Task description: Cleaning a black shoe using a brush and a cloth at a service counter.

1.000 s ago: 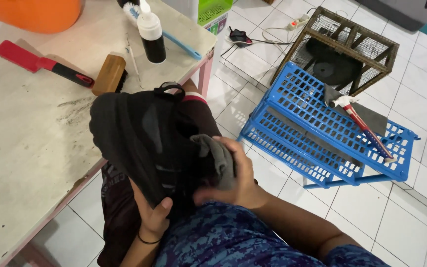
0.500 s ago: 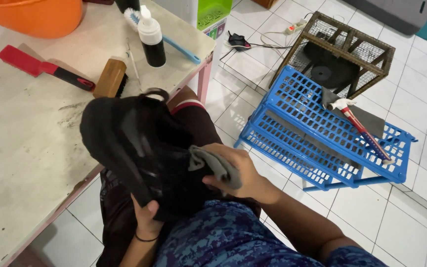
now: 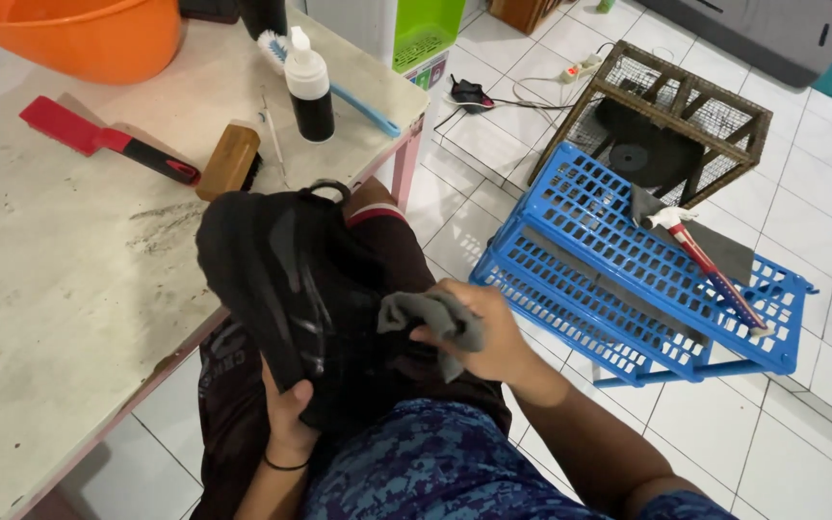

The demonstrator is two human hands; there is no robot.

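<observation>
**Black shoe over the lap, grey cloth pressed on its side**

Watching the head cam feed rn. Left hand (image 3: pixel 291 419) is wrapped around the lower end of a black shoe (image 3: pixel 291 289), fingers curled shut on it from underneath, thumb side facing me. The shoe is held up over the lap, tilted, w/ its top end and pull loop just at the bench (image 3: pixel 60 289) edge. Right hand (image 3: pixel 488 337) is closed on a bunched grey cloth (image 3: pixel 435 323), which touches the shoe's side approx mid-length.

On the bench, well apart from the shoe: a red-and-black brush (image 3: pixel 98 143), a wooden brush (image 3: pixel 230 161) just beside it, a black bottle w/ white pump top (image 3: pixel 309 87), a blue-handled brush (image 3: pixel 339 89) behind the bottle, and an orange tub (image 3: pixel 79 34) at the far corner.

On the tile floor to my right there's a blue plastic rack (image 3: pixel 618 265) tipped on its side, w/ a red-handled hammer (image 3: pixel 705 260) lying on it. Behind that sits a wooden cage w/ wire mesh (image 3: pixel 666 125).
</observation>
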